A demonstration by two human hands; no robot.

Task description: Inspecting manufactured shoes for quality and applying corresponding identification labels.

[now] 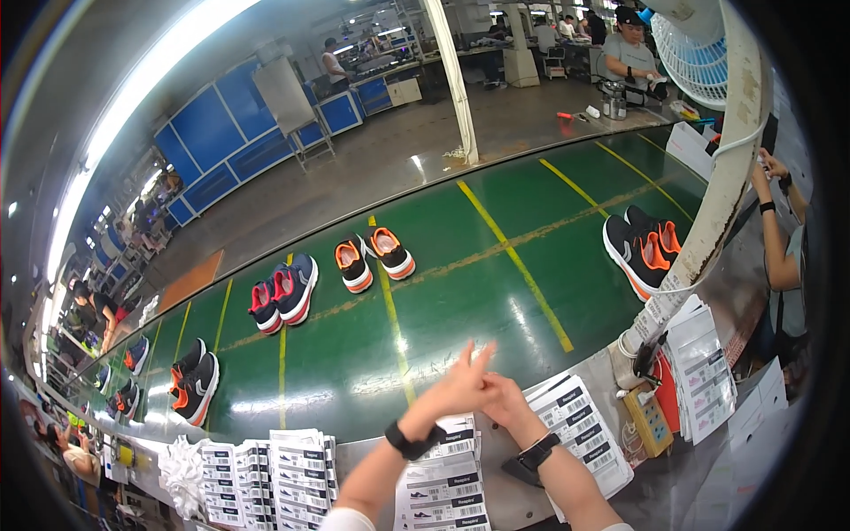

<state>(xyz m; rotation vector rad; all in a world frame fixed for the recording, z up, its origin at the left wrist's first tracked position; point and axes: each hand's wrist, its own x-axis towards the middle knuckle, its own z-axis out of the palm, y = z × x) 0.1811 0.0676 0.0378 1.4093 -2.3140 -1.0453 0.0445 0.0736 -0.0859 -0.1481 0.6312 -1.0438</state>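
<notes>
From my remote seat I had both hands low in the head view, meeting at the near edge of the green belt [443, 305]. The left hand [450, 389] touched the right hand [509, 401], and two parted fingers pointed out over the belt. I saw nothing held in either, but with the hands overlapping I could not tell how wide or narrow each one was. A dark band [409, 440] circled the left wrist, a watch [538, 452] the right.

Nearest to the hands were the labels: the middle stack [443, 496] lay below the left hand, and the right stack [584, 429] beside the right forearm. More stacks [299, 473] lay farther left, next to a white bundle [181, 478].

On the belt, beyond the hands, I counted a navy pair [297, 292] and, just right of it, a black-and-orange pair [352, 265]. A dark pair [195, 389] sat nearer on the left; another black pair [624, 252] stood well right, by the post [739, 133]. A power strip [649, 420] lay near the post's foot.
</notes>
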